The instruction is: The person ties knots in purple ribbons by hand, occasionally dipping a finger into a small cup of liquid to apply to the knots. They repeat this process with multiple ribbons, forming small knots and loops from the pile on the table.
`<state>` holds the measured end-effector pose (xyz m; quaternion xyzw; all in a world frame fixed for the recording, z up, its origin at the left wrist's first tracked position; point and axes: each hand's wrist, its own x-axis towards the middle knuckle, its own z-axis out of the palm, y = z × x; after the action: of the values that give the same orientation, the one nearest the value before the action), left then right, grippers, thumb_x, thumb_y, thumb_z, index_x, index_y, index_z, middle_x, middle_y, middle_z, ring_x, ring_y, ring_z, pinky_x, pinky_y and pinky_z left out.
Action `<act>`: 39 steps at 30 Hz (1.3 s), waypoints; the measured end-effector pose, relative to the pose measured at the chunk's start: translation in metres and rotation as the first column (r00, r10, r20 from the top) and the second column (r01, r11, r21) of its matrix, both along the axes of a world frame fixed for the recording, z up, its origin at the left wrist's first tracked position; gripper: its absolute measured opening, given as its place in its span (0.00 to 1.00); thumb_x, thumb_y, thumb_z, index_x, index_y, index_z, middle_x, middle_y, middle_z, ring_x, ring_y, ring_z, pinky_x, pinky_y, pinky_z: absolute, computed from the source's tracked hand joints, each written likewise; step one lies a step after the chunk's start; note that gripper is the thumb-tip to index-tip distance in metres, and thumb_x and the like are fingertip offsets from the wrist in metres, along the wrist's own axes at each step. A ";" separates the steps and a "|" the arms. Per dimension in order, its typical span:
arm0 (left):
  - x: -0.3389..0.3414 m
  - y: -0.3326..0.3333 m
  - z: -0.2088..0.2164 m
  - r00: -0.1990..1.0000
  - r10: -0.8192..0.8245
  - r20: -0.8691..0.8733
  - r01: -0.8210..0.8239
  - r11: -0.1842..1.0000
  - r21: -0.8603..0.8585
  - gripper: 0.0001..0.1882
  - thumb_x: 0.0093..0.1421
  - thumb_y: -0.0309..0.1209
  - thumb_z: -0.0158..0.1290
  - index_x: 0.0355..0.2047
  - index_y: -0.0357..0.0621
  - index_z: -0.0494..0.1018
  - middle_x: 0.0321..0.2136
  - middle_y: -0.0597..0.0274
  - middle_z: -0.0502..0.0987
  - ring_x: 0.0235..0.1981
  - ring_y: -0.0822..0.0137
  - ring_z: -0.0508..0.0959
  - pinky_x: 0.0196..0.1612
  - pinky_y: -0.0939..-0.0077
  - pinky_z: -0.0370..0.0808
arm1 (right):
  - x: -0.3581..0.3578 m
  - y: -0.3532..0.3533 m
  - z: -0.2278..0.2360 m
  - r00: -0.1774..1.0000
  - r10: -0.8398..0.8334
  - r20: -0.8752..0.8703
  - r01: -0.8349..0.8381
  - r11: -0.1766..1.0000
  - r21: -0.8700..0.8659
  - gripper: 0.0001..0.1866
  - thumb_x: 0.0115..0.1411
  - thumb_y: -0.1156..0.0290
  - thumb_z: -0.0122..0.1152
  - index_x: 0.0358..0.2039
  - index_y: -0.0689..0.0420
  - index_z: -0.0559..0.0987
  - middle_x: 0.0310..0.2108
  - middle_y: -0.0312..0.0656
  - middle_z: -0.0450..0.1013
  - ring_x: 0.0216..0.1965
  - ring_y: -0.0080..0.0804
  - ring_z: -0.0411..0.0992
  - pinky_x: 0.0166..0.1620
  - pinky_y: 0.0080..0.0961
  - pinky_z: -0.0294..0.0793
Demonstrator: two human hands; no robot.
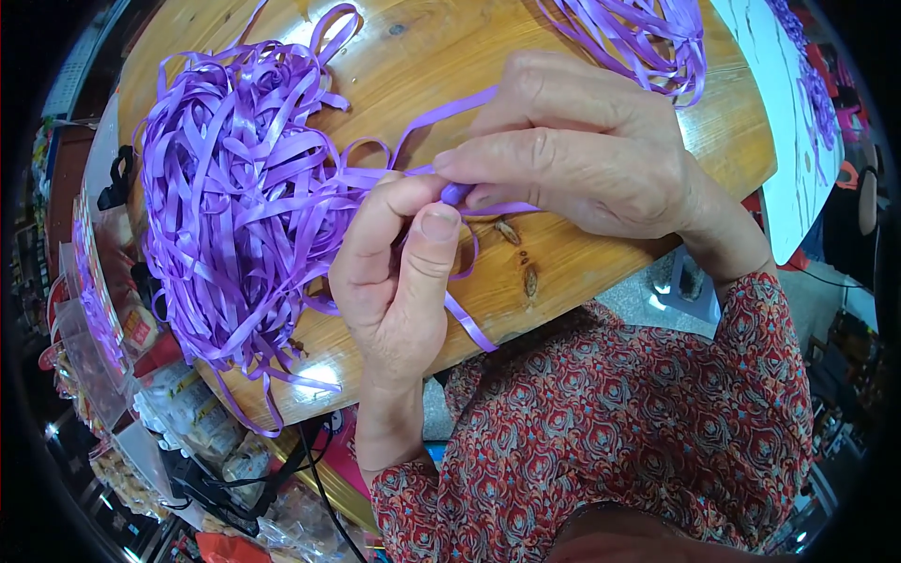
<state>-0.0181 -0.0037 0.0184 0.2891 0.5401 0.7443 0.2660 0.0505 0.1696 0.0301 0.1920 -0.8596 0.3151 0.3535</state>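
Observation:
A folded or rolled bit of purple ribbon (455, 193) is pinched between my two hands over the wooden table (601, 267). My left hand (399, 272) grips it from below with thumb and forefinger. From the right, my right hand (587, 155) closes its thumb and fingertips on the same ribbon. Loose lengths run out from the fingers, and one tail hangs down toward the table's near edge. Close by on the left lies a large tangled heap of purple ribbon (244, 188). How the ribbon is folded inside my fingertips is partly hidden.
A second bundle of purple ribbon (648, 42) lies at the far right of the table. Beyond it stands a white marbled surface (779, 141) with more ribbon on it. Packed plastic bags (188, 408) and a black cable (324, 488) are below the table's left edge.

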 end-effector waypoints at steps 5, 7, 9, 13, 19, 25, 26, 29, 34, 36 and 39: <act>-0.004 0.000 -0.006 0.980 0.020 -0.197 -0.014 0.999 0.032 0.05 0.58 0.22 0.51 0.35 0.33 0.71 0.23 0.67 0.66 0.21 0.79 0.66 0.25 0.85 0.63 | 0.002 -0.002 0.000 0.999 0.024 0.025 -0.022 0.998 -0.051 0.17 0.37 0.77 0.69 0.32 0.61 0.80 0.25 0.41 0.72 0.25 0.29 0.70 0.25 0.21 0.68; -0.005 0.001 -0.007 0.972 0.026 -0.234 -0.019 0.999 0.033 0.07 0.56 0.21 0.52 0.36 0.33 0.72 0.23 0.66 0.67 0.21 0.78 0.66 0.24 0.85 0.63 | 0.002 -0.001 0.001 0.999 0.028 0.031 -0.026 0.997 -0.066 0.17 0.37 0.76 0.69 0.32 0.61 0.80 0.26 0.41 0.72 0.25 0.30 0.70 0.25 0.21 0.69; -0.005 0.001 -0.008 0.969 0.038 -0.244 -0.029 0.999 0.037 0.07 0.56 0.20 0.53 0.36 0.34 0.72 0.23 0.66 0.67 0.21 0.78 0.66 0.24 0.85 0.63 | 0.002 0.001 0.002 0.998 0.022 0.051 -0.019 0.998 -0.062 0.17 0.37 0.76 0.69 0.32 0.61 0.80 0.26 0.41 0.73 0.26 0.30 0.71 0.25 0.21 0.69; -0.007 0.000 -0.009 0.935 0.042 -0.352 -0.039 0.999 0.016 0.08 0.54 0.20 0.55 0.36 0.34 0.73 0.23 0.66 0.67 0.21 0.77 0.66 0.24 0.85 0.63 | 0.003 0.002 0.004 0.997 0.025 0.075 -0.021 0.998 -0.058 0.17 0.37 0.75 0.69 0.32 0.61 0.80 0.27 0.41 0.73 0.26 0.31 0.71 0.25 0.21 0.70; -0.005 0.000 -0.010 0.931 0.068 -0.359 -0.072 0.997 0.001 0.08 0.53 0.19 0.55 0.35 0.34 0.73 0.23 0.65 0.68 0.21 0.77 0.66 0.24 0.85 0.62 | 0.002 -0.002 0.005 1.000 0.018 0.022 -0.017 0.998 -0.053 0.18 0.35 0.76 0.68 0.31 0.62 0.80 0.26 0.42 0.72 0.26 0.31 0.71 0.26 0.21 0.70; -0.007 0.000 -0.006 0.892 0.073 -0.446 -0.098 0.995 -0.035 0.08 0.52 0.19 0.57 0.34 0.34 0.73 0.23 0.64 0.69 0.21 0.75 0.67 0.23 0.84 0.63 | 0.003 0.001 0.002 0.999 0.040 0.012 -0.040 0.999 0.011 0.18 0.34 0.76 0.68 0.31 0.63 0.80 0.26 0.42 0.72 0.24 0.31 0.70 0.24 0.22 0.68; -0.007 -0.001 -0.005 0.892 0.072 -0.445 -0.098 0.995 -0.035 0.08 0.52 0.19 0.57 0.34 0.34 0.73 0.23 0.64 0.69 0.21 0.75 0.67 0.23 0.84 0.63 | 0.003 -0.001 0.004 1.000 0.027 0.012 -0.027 0.999 -0.024 0.18 0.35 0.75 0.68 0.31 0.63 0.80 0.25 0.42 0.72 0.24 0.31 0.70 0.23 0.22 0.67; -0.008 -0.002 -0.003 0.814 0.060 -0.578 -0.131 0.988 -0.081 0.08 0.51 0.20 0.58 0.33 0.35 0.74 0.22 0.63 0.70 0.21 0.75 0.67 0.23 0.83 0.63 | 0.003 -0.003 0.004 1.000 0.012 0.006 -0.012 0.997 -0.071 0.17 0.35 0.74 0.68 0.31 0.63 0.80 0.25 0.42 0.71 0.23 0.31 0.69 0.23 0.23 0.67; -0.007 0.000 -0.003 0.747 0.116 -0.654 -0.170 0.985 -0.020 0.08 0.50 0.21 0.58 0.31 0.34 0.74 0.23 0.61 0.72 0.20 0.71 0.67 0.22 0.80 0.63 | 0.005 0.001 0.005 0.998 0.054 0.037 -0.052 0.998 -0.040 0.16 0.36 0.74 0.68 0.29 0.63 0.79 0.24 0.42 0.70 0.23 0.32 0.69 0.23 0.23 0.65; -0.007 -0.001 0.001 0.704 0.096 -0.704 -0.171 0.985 -0.036 0.08 0.49 0.21 0.58 0.31 0.34 0.74 0.22 0.61 0.72 0.19 0.70 0.67 0.22 0.79 0.63 | 0.007 0.000 0.005 0.993 0.093 0.066 -0.089 0.994 -0.056 0.14 0.39 0.73 0.68 0.28 0.64 0.77 0.24 0.41 0.70 0.23 0.33 0.68 0.23 0.25 0.65; -0.004 -0.003 0.001 0.634 0.088 -0.769 -0.184 0.982 -0.039 0.09 0.48 0.22 0.59 0.31 0.34 0.74 0.21 0.61 0.72 0.18 0.68 0.66 0.21 0.77 0.62 | 0.009 -0.002 0.006 0.986 0.128 0.105 -0.118 0.988 -0.096 0.13 0.41 0.73 0.66 0.28 0.64 0.76 0.23 0.42 0.68 0.23 0.35 0.67 0.25 0.27 0.64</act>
<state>-0.0219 -0.0064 0.0194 0.5186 0.6632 0.5389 -0.0274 0.0593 0.1675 0.0356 0.2108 -0.8494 0.3847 0.2935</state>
